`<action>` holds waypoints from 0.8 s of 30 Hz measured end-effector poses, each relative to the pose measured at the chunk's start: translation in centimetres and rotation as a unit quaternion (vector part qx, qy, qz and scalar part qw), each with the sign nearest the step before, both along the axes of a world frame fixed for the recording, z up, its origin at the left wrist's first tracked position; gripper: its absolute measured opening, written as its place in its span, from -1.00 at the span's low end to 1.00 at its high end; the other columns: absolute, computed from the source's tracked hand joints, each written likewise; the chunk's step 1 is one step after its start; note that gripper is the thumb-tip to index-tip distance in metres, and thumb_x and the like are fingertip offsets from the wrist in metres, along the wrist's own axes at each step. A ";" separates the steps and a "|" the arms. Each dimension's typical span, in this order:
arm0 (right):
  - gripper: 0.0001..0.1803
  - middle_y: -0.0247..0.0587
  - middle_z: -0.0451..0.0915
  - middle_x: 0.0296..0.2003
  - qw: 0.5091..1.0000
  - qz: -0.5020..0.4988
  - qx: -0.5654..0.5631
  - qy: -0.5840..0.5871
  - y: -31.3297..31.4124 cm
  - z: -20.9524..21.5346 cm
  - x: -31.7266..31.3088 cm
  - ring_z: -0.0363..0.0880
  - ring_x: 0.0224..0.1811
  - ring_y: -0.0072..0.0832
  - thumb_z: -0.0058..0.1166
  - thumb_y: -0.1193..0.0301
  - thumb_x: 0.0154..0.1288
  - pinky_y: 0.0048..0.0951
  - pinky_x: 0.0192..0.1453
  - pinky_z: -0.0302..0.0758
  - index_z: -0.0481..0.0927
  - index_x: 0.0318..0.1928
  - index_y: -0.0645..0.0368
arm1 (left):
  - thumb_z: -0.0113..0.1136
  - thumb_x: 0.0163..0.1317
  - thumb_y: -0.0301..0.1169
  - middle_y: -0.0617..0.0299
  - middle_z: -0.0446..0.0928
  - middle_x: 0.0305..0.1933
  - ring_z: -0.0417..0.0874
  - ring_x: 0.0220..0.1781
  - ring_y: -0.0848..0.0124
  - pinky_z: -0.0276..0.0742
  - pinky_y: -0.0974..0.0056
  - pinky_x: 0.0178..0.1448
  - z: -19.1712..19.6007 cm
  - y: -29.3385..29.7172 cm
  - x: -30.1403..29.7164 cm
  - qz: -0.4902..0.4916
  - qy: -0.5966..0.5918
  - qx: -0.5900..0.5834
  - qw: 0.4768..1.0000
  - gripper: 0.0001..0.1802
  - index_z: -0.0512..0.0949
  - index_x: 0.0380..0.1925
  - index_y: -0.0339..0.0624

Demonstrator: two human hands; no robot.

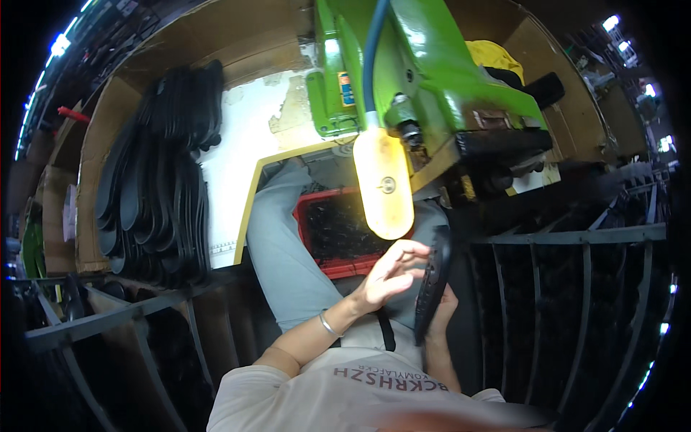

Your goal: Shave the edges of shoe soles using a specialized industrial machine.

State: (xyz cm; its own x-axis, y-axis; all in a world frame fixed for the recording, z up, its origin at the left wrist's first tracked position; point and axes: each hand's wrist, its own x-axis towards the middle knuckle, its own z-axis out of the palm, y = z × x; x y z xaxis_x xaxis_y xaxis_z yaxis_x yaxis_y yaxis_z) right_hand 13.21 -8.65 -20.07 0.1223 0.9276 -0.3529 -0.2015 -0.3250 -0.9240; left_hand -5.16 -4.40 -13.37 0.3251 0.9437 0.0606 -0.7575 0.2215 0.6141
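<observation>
A black shoe sole stands on edge just in front of my body. My right hand grips it from behind, and the sole hides part of its fingers. On the sole's other side is my left hand, open with its fingers stretched toward the sole. The fingertips are at or very near its face; I cannot tell whether they touch. A bright yellow lamp head hangs just above the left hand, in front of a green machine.
Stacked black soles lie on the white tabletop at the left. Beneath the machine, between my legs, sits a red crate with dark scraps inside. Metal racks flank me on both sides. A yellow cloth lies behind the machine.
</observation>
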 end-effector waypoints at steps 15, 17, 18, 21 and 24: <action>-0.65 -0.24 0.60 -0.21 0.972 0.232 0.025 0.011 -1.2 1.8 -2.2 0.53 -0.19 -0.58 0.27 0.51 0.05 -0.53 -0.06 0.46 0.54 -0.12 0.35 | 0.12 0.23 -0.43 0.42 0.47 -0.47 0.37 -0.43 0.66 0.34 0.49 -0.34 1.0 4.6 -1.3 0.231 0.401 -0.011 0.886 -0.88 0.51 -0.38 -0.28; -0.64 -0.22 0.60 -0.20 0.973 0.229 0.037 0.003 -1.4 2.1 -2.4 0.54 -0.18 -0.57 0.26 0.53 0.05 -0.53 -0.05 0.46 0.53 -0.11 0.36 | 0.11 0.22 -0.45 0.39 0.49 -0.44 0.41 -0.41 0.65 0.37 0.49 -0.32 0.6 4.2 -1.7 0.210 0.391 -0.014 0.896 -0.88 0.51 -0.35 -0.30; -0.64 -0.22 0.60 -0.21 0.976 0.214 0.038 0.006 -1.3 2.2 -2.2 0.54 -0.19 -0.57 0.26 0.54 0.04 -0.53 -0.06 0.46 0.53 -0.11 0.37 | 0.11 0.22 -0.46 0.37 0.50 -0.43 0.43 -0.40 0.64 0.39 0.49 -0.31 0.5 4.0 -1.5 0.240 0.358 -0.026 0.902 -0.88 0.51 -0.33 -0.31; -0.62 -0.21 0.60 -0.25 0.983 0.180 0.024 0.013 -1.1 2.6 -0.8 0.54 -0.22 -0.57 0.28 0.54 -0.01 -0.53 -0.09 0.47 0.52 -0.13 0.39 | 0.10 0.23 -0.47 0.34 0.53 -0.39 0.47 -0.37 0.62 0.43 0.48 -0.26 -0.4 3.4 -1.6 0.278 0.329 -0.017 0.902 -0.86 0.51 -0.27 -0.32; -0.59 -0.22 0.59 -0.28 0.994 0.103 0.039 -0.001 -0.5 2.9 1.7 0.53 -0.25 -0.56 0.30 0.53 -0.13 -0.55 -0.13 0.46 0.51 -0.20 0.39 | 0.10 0.22 -0.48 0.34 0.53 -0.37 0.48 -0.35 0.60 0.43 0.47 -0.25 -0.8 3.2 -1.4 0.276 0.257 -0.049 0.925 -0.86 0.50 -0.25 -0.31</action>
State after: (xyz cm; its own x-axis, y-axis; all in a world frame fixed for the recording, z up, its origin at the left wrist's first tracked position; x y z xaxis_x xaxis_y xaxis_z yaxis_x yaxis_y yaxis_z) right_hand 14.91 -9.18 -17.17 -0.0730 0.9575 -0.2790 -0.1353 -0.2867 -0.9484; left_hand -6.56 -1.15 -14.20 -0.2459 0.9673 -0.0624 -0.3849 -0.0383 0.9222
